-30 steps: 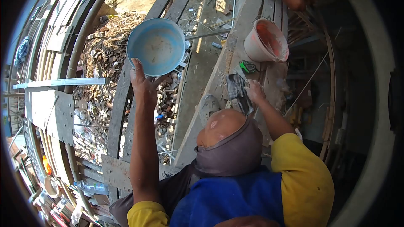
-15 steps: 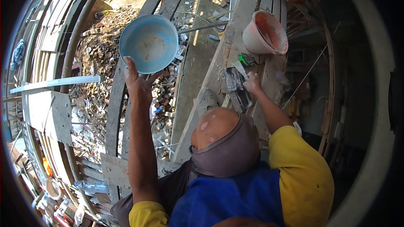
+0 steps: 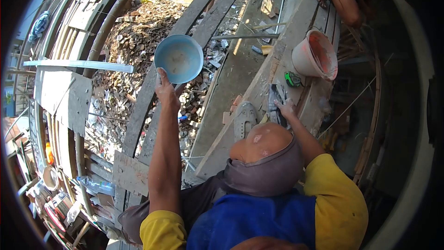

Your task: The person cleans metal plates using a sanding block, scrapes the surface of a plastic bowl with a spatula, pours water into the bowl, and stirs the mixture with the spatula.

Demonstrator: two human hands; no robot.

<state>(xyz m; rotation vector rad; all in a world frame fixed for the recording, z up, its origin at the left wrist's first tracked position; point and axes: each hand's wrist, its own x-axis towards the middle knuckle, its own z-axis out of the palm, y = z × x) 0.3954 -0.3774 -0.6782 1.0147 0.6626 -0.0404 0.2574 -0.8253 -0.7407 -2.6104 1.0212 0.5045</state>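
A light-blue plastic bowl [image 3: 180, 58], with pale residue on its inside bottom, is held out at the left. My left hand [image 3: 167, 91] grips its near rim, thumb on the edge and fingers underneath. On the right, my right hand [image 3: 287, 108] is closed around what looks like a putty knife [image 3: 280, 92], its thin pale blade pointing away from me. Under the blade lies a dark, grey-smeared thing [image 3: 272, 98] that I cannot make out. A green and black tape measure [image 3: 292, 79] rests on the planks just beyond this hand.
A whitish bucket [image 3: 303, 59], stained orange-red inside, stands on the wooden planks [image 3: 259, 85]. My grey shoe [image 3: 245, 118] is on the planks by my bent knee. Another person's leg [image 3: 344, 7] is at the upper right. Rubble [image 3: 134, 41] lies below the beams on the left.
My view has shifted, so most things appear further right. The bowl appears smaller and is tilted a little differently. My right hand with the knife sits lower, closer to the knee.
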